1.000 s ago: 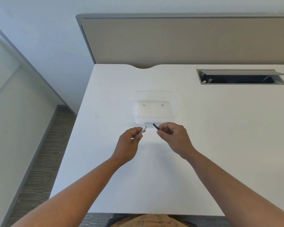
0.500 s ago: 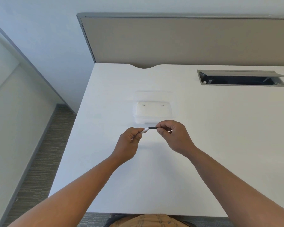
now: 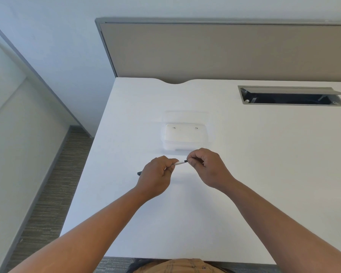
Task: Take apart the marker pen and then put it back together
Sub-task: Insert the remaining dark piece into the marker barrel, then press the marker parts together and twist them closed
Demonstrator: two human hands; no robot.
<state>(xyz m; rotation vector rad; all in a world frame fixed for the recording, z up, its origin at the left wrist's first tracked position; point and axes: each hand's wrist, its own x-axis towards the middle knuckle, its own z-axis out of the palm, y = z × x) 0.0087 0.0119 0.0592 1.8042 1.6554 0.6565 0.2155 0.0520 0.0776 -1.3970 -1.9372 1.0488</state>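
My left hand (image 3: pixel 158 174) grips the white marker barrel (image 3: pixel 179 163), whose short white end sticks out toward the right. A dark tip (image 3: pixel 139 173) of the marker pokes out past the left side of that hand. My right hand (image 3: pixel 204 164) pinches a small black part (image 3: pixel 186 160) that meets the barrel's white end. Both hands hover just above the white desk (image 3: pixel 185 223), close together. Most of the marker is hidden inside my fists.
A clear plastic box (image 3: pixel 185 138) sits on the desk just beyond my hands. An open grey cable hatch (image 3: pixel 291 95) lies at the back right. A beige partition panel (image 3: pixel 224 52) stands behind the desk, and carpeted floor drops off to the left.
The black part in my right hand was apart from the white barrel, then swung level and has gone into its end. My hands have drawn closer.
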